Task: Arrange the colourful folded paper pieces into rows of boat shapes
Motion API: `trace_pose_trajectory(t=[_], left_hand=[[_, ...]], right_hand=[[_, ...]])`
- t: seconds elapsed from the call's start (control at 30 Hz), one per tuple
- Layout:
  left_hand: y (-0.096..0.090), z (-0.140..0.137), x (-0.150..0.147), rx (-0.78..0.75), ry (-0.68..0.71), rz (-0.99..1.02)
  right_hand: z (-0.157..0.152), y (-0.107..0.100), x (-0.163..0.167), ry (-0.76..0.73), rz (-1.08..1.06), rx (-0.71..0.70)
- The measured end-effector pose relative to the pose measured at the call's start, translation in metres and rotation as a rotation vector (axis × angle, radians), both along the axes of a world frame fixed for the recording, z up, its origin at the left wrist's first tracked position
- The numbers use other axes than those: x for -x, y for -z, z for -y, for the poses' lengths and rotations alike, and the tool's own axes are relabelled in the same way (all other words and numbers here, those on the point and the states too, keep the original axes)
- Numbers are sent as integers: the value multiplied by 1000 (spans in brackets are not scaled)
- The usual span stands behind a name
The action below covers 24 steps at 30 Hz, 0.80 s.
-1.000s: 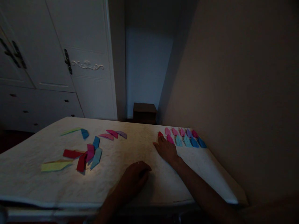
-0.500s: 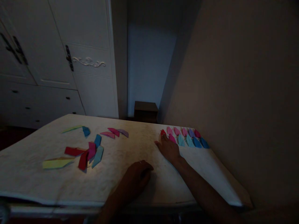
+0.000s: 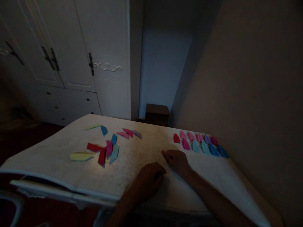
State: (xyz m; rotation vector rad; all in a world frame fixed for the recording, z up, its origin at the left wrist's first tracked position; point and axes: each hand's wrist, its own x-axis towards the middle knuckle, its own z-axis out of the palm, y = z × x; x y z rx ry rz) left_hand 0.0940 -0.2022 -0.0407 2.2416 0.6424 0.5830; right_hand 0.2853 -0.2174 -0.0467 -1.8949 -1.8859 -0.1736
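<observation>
Red paper piece (image 3: 176,138) (folded, pointed)

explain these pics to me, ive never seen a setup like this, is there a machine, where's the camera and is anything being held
There's no machine here, just a person's bare left hand and right hand. Every picture comes from one camera worn on the head, looking forward and down. On the pale tabletop, what look like folded paper strips lie scattered at left; smaller folded pieces sit in rows at right. Both hands are curled near the table's front, and nothing shows in either grip, though the insides are hidden.
</observation>
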Motion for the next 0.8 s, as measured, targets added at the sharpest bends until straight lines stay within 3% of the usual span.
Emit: trace_pose_trajectory(t=[0.47, 0.67, 0.8], left_hand=[[-11, 3, 2, 36, -10, -29], [-16, 4, 15, 57, -36, 20], [-10, -1, 32, -6, -108, 76]], right_hand=[[11, 3, 8, -177, -142, 143], [9, 5, 3, -174, -198, 149], [8, 6, 2, -169, -234, 174]])
